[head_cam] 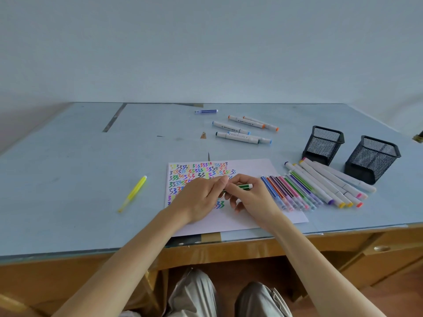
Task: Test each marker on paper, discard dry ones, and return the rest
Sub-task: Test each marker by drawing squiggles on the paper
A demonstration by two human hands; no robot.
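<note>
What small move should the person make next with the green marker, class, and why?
Probably pull the cap off: both hands grip the green marker above the paper, the left hand at one end, the right hand on the barrel. Whether it is still capped is hidden.

A plain room with a pale wall and a wooden desk.

The wall (206, 46) behind is bare, pale blue-grey, evenly lit by soft daylight with no hard shadows. The worktop (68, 179) is a light blue sheet under glass, scuffed in places, with a dark seam running near its far left. Below it the desk front (251, 250) is orange-brown wood, with a drawer (389, 250) and a round recessed pull on the right. Brown floor (389, 300) shows beneath.
</note>
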